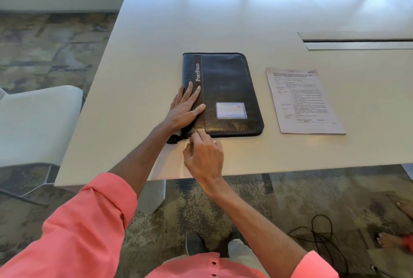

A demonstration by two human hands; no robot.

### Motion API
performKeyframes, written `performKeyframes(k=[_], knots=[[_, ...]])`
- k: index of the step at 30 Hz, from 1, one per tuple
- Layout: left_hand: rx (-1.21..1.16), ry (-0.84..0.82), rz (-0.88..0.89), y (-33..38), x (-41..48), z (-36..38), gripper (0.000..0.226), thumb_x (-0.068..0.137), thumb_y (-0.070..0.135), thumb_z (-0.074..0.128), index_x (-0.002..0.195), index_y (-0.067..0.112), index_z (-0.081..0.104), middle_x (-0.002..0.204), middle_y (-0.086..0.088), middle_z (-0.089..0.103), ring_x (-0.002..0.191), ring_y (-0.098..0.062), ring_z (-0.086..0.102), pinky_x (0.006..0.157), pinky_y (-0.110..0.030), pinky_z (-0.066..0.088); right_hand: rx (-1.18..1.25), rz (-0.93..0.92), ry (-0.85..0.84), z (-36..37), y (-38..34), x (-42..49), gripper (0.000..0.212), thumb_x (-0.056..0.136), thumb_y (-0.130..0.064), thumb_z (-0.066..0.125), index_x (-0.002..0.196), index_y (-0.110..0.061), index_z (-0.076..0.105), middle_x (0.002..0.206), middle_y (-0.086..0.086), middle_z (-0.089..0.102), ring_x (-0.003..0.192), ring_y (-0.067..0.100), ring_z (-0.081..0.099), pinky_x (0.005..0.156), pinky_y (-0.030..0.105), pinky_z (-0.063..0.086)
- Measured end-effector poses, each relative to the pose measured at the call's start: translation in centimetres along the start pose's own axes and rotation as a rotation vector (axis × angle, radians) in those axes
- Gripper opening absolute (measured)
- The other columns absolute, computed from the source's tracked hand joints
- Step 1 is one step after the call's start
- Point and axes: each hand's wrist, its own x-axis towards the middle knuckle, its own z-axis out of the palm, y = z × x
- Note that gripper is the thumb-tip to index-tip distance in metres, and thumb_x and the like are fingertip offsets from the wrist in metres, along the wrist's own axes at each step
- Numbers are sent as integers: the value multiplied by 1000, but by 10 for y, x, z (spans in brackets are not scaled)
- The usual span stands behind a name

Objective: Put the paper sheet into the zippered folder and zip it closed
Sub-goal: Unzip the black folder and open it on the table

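A black leather zippered folder [225, 85] marked "PortFolio" lies flat on the white table [143, 54], cover down. My left hand [185, 107] rests flat, fingers spread, on its left spine side. At the folder's near edge my right hand [204, 154] pinches the zipper pull [191, 138] between thumb and forefinger, close to the near-left corner. The pull itself is mostly hidden by my fingers. A printed paper sheet [304, 101] lies flat on the table to the right of the folder, apart from it.
A white chair [38, 121] stands left of the table. A cable slot cover [357, 40] is set in the table at the far right. A black cable [321, 235] loops on the carpet, and another person's feet [397, 239] are at the right edge.
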Motion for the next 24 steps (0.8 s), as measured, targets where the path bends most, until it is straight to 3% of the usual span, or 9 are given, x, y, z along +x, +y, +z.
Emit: performKeyframes(k=[21,24], knots=[[19,-81,18,0,4,-6,80,113,61,42,175,39,-3,181,8,-26,165,-19,-30,136,-53,-9,88,-24,-41,10,-15,2,7,85,-28,66,88,-22,69,88,-6,69,84,18,64,78,39,51],[-26,-39,-3,0,3,-6,93,110,61,49,174,33,-12,177,3,-36,167,-20,-25,136,-47,-7,46,-73,-21,2,-6,3,21,94,-36,60,81,-24,71,83,-8,68,79,15,60,76,39,49]])
